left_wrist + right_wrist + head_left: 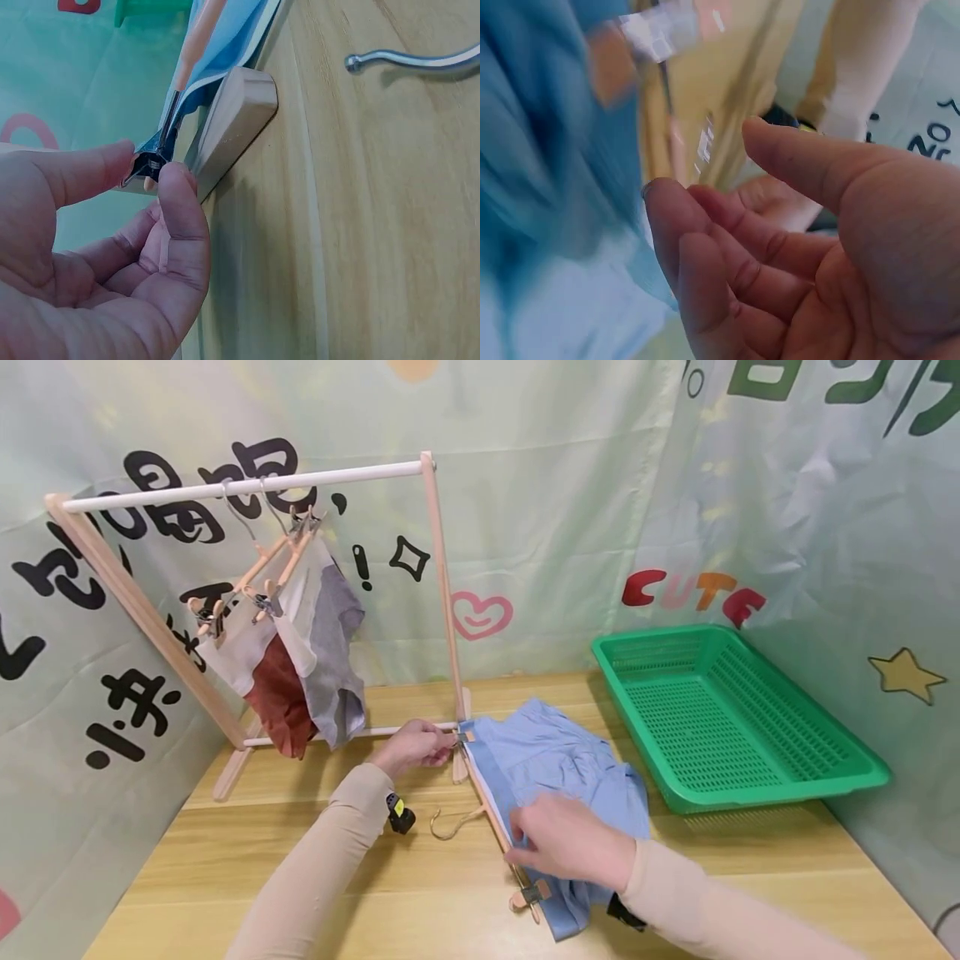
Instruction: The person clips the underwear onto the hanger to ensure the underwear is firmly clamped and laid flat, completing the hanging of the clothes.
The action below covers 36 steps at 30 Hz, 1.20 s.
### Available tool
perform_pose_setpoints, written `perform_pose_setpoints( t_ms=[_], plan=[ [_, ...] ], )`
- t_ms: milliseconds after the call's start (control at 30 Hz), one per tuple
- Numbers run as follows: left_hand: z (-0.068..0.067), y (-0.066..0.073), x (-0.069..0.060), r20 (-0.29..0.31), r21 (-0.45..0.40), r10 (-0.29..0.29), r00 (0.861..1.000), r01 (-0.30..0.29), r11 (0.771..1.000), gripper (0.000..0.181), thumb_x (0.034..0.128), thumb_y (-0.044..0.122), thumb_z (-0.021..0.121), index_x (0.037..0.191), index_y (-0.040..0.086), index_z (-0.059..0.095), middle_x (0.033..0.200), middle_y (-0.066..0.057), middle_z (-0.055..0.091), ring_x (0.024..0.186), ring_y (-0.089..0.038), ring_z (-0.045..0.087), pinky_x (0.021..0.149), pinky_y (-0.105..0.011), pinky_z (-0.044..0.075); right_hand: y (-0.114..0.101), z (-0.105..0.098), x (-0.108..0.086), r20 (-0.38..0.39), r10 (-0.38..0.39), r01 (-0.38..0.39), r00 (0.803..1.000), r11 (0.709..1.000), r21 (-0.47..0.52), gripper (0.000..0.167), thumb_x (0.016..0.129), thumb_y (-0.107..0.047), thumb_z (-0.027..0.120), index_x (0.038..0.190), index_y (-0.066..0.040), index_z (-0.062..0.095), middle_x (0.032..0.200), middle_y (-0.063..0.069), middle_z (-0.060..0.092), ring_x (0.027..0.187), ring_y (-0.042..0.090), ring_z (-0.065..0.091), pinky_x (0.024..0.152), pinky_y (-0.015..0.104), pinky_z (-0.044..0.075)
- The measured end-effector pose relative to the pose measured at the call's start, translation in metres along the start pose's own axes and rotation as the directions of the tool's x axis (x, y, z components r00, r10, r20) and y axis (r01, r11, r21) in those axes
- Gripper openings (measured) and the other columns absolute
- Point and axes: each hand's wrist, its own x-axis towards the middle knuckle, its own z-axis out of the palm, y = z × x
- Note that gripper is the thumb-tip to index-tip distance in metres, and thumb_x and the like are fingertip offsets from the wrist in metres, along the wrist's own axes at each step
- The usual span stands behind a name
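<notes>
A light-blue garment with a waistband, seemingly shorts, lies on the table along a wooden clip hanger. Its metal hook points left. My left hand pinches the hanger's far clip between thumb and index finger, at the waistband's far end. Over the near half of the hanger is my right hand, fingers loosely bent and apart; in the right wrist view nothing lies between thumb and fingers. The near clip sits on the waistband's near end.
A wooden rack stands at the back left, its foot close to my left hand. From its white top bar hang two clip hangers with a grey garment and a red-brown one. A green basket stands right.
</notes>
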Motion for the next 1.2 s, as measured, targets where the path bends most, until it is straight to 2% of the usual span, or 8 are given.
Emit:
perform_pose_setpoints(
  t_ms=[233, 467, 600, 733, 933, 1067, 1133, 1200],
  plan=[
    [0.0, -0.003, 0.0, 0.0, 0.001, 0.009, 1.0, -0.009, 1.0, 0.022, 0.1072, 0.015, 0.066, 0.113, -0.006, 0.071, 0.086, -0.005, 0.069, 0.074, -0.011, 0.062, 0.071, -0.022, 0.058, -0.002, 0.021, -0.021, -0.018, 0.024, -0.023, 1.0, 0.999, 0.048, 0.046, 0.088, -0.042, 0.088, 0.065, -0.018, 0.055, 0.059, -0.015, 0.034, 0.054, 0.0, 0.031, 0.048, 0.021, 0.026],
    [0.0, -0.002, -0.001, -0.012, 0.0, 0.008, 1.0, -0.008, 1.0, 0.024, 0.1061, 0.017, 0.069, 0.11, -0.006, 0.071, 0.087, -0.006, 0.07, 0.074, -0.011, 0.062, 0.07, -0.021, 0.056, -0.008, 0.031, -0.028, -0.024, 0.013, -0.012, 1.0, 0.998, 0.057, 0.047, 0.076, -0.058, 0.092, 0.071, -0.021, 0.064, 0.062, -0.018, 0.051, 0.057, -0.002, 0.043, 0.05, 0.021, 0.039],
    [-0.001, -0.003, -0.002, -0.008, -0.009, 0.011, 1.0, -0.012, 1.0, 0.021, 0.1058, 0.016, 0.069, 0.107, -0.005, 0.069, 0.086, -0.006, 0.069, 0.072, -0.011, 0.062, 0.069, -0.021, 0.056, -0.01, 0.036, -0.029, -0.009, 0.032, -0.032, 0.999, 0.999, 0.034, 0.043, 0.076, -0.047, 0.095, 0.07, -0.022, 0.06, 0.06, -0.018, 0.047, 0.055, -0.002, 0.042, 0.048, 0.021, 0.037],
    [-0.001, -0.005, -0.003, 0.002, 0.004, 0.019, 1.0, -0.019, 1.0, 0.021, 0.1063, 0.017, 0.068, 0.105, -0.004, 0.068, 0.084, -0.006, 0.069, 0.071, -0.011, 0.061, 0.068, -0.022, 0.056, -0.01, 0.04, -0.03, -0.031, 0.017, -0.017, 0.999, 1.0, -0.005, 0.037, 0.08, -0.032, 0.089, 0.068, -0.022, 0.055, 0.059, -0.017, 0.044, 0.053, -0.001, 0.04, 0.046, 0.02, 0.035],
    [0.0, -0.005, -0.003, 0.005, 0.028, 0.015, 1.0, -0.015, 0.999, 0.024, 0.107, 0.019, 0.067, 0.108, -0.005, 0.071, 0.084, -0.006, 0.068, 0.071, -0.011, 0.062, 0.068, -0.022, 0.057, -0.009, 0.042, -0.032, -0.038, 0.004, -0.004, 0.999, 1.0, -0.007, 0.035, 0.084, -0.028, 0.084, 0.069, -0.023, 0.053, 0.058, -0.017, 0.043, 0.051, -0.002, 0.038, 0.044, 0.018, 0.033],
    [0.001, -0.004, -0.002, 0.01, 0.038, 0.02, 1.0, -0.02, 0.999, 0.028, 0.1076, 0.02, 0.066, 0.111, -0.006, 0.073, 0.083, -0.005, 0.068, 0.073, -0.012, 0.062, 0.07, -0.023, 0.056, -0.009, 0.043, -0.032, -0.047, 0.022, -0.021, 0.999, 1.0, 0.009, 0.046, 0.082, -0.049, 0.089, 0.068, -0.025, 0.053, 0.059, -0.019, 0.042, 0.052, -0.003, 0.038, 0.045, 0.019, 0.033],
    [0.002, -0.003, -0.001, 0.008, 0.039, 0.022, 1.0, -0.022, 0.999, 0.029, 0.1076, 0.021, 0.066, 0.111, -0.006, 0.074, 0.083, -0.004, 0.068, 0.074, -0.012, 0.062, 0.071, -0.023, 0.055, -0.009, 0.044, -0.03, -0.054, 0.039, -0.037, 0.998, 0.999, 0.037, 0.053, 0.081, -0.062, 0.087, 0.064, -0.025, 0.052, 0.057, -0.02, 0.04, 0.052, -0.003, 0.036, 0.045, 0.021, 0.032],
    [0.003, -0.002, -0.001, 0.001, 0.038, 0.021, 1.0, -0.021, 0.999, 0.028, 0.1074, 0.021, 0.067, 0.111, -0.005, 0.074, 0.084, -0.004, 0.068, 0.074, -0.012, 0.061, 0.071, -0.023, 0.055, -0.009, 0.045, -0.027, -0.06, 0.06, -0.055, 0.996, 0.996, 0.077, 0.056, 0.083, -0.067, 0.083, 0.062, -0.026, 0.052, 0.055, -0.021, 0.038, 0.05, -0.003, 0.035, 0.044, 0.021, 0.032]
  ],
)
